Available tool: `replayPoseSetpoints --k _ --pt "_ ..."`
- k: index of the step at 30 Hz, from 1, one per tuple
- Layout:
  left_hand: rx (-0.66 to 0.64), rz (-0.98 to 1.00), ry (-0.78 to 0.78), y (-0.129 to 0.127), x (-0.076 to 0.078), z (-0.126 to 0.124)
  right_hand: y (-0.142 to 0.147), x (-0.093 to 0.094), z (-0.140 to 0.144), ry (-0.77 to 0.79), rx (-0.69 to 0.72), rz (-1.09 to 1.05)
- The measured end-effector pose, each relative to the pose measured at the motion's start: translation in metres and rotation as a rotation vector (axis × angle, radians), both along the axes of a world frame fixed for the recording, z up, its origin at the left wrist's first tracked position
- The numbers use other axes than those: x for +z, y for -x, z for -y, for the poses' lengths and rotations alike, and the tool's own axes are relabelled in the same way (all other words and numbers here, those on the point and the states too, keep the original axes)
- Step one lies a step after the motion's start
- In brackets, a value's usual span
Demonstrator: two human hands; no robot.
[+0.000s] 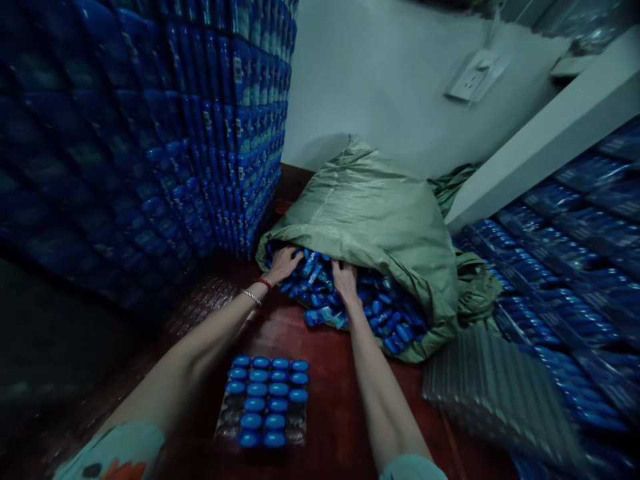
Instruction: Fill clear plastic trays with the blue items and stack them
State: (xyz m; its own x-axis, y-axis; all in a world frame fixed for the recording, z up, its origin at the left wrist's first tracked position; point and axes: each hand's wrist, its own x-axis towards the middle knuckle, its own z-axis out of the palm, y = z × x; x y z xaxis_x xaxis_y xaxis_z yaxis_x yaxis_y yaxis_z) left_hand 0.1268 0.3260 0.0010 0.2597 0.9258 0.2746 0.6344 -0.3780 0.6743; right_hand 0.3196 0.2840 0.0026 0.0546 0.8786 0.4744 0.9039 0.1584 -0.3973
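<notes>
A pile of small blue plastic bottles (315, 299) spills from the mouth of a large green woven sack (370, 207). My left hand (284, 264), with a red band and a silver bracelet at the wrist, reaches into the left of the opening. Its fingers are apart and bent over the bottles. Farther right, my right hand (345, 280) is pushed into the same pile, and its fingertips are hidden among the bottles. Between my forearms lies a clear tray (296, 435) with rows of blue bottles; several cells on its near left and right hold none.
Tall stacks of wrapped blue packs (240, 127) rise on the left, and more packs (565, 300) fill the right. Nested clear trays (495, 387) lean at the lower right on the reddish floor (340, 393). Behind the sack is a white wall (360, 80) with a socket (473, 77).
</notes>
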Motion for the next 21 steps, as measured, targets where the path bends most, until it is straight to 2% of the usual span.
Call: replayPoseSetpoints --k 3,7,9,12,16,21 --pt "0.027 0.022 -0.020 0.005 -0.004 0.026 0.016 -0.004 0.020 -0.013 -0.031 -0.149" --pt "-0.007 0.104 -0.075 0.013 -0.010 0.060 0.032 -0.010 0.046 -0.048 0.076 -0.456" --pt "-0.066 0.124 -0.086 0.017 -0.010 0.073 0.036 -0.015 0.060 -0.054 0.126 -0.527" --pt "-0.166 0.091 -0.031 0.025 -0.008 0.091 0.039 -0.022 0.081 -0.061 0.146 -0.565" --pt "-0.316 0.049 0.136 0.036 -0.005 0.111 0.039 -0.026 0.108 -0.025 0.135 -0.570" --pt "-0.499 0.078 0.246 0.055 -0.005 0.126 0.032 -0.028 0.146 0.100 0.175 -0.428"
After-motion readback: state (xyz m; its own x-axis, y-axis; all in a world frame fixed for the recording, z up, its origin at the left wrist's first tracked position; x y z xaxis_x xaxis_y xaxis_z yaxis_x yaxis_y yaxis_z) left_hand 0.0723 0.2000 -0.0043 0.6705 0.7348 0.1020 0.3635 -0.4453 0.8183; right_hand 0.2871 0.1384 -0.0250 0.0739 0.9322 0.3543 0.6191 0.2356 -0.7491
